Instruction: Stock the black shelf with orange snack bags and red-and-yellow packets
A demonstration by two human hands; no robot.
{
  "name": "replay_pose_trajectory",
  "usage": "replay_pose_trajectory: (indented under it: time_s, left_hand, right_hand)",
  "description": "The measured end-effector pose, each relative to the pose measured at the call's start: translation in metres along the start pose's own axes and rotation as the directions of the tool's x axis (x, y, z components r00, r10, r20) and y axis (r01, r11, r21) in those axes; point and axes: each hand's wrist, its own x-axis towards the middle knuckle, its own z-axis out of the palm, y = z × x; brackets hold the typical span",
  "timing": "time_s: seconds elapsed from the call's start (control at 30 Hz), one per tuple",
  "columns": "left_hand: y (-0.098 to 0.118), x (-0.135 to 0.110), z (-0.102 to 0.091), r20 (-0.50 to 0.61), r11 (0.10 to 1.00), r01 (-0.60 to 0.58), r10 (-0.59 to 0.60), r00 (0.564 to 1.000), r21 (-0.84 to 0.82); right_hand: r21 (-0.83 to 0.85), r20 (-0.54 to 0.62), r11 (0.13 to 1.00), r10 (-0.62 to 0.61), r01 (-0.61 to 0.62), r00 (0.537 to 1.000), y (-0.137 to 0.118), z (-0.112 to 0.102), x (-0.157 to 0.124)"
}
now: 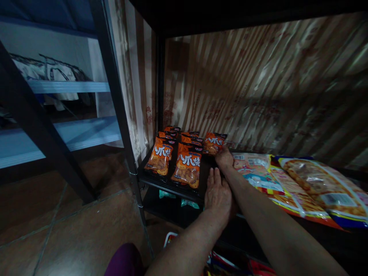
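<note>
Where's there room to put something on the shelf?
A small bare patch of shelf is bordered by orange bags leftward, the left hand rightward and, behind, the bag at the right hand. Those bags crowd in two rows; further right, big bags overlap.

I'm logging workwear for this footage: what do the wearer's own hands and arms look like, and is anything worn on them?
The left hand and right hand are ungloved. Both forearms are bare, with no sleeve in view. No watch, bracelet or ring is apparent, though the light is dim. I see no markings or cables.
</note>
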Motion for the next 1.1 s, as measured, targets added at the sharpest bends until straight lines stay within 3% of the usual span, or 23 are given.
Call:
replay_pose_trajectory:
  time_s: [0.5,0.93,1.1]
  left_hand:
    - [-0.0022,0.0008,0.0007,0.041,0.999,-0.024,0.025,0.999,-0.022]
    - [-0.0038,0.0027,0.0049,0.061,0.999,-0.033,0.034,0.998,-0.009]
    - [-0.0032,0.0014,0.0055,0.018,1.0,-0.027,0.027,0.999,0.012]
  right_hand:
    - [0.034,0.007,0.999,0.028,-0.028,1.0,-0.005,0.0003,-0.0068]
    - [-0.033,-0.028,0.998,-0.048,0.047,0.998,-0.0021,0.0036,-0.0061]
    - [-0.039,-0.008,0.996,-0.079,0.078,0.997,-0.0019,0.0037,-0.0063]
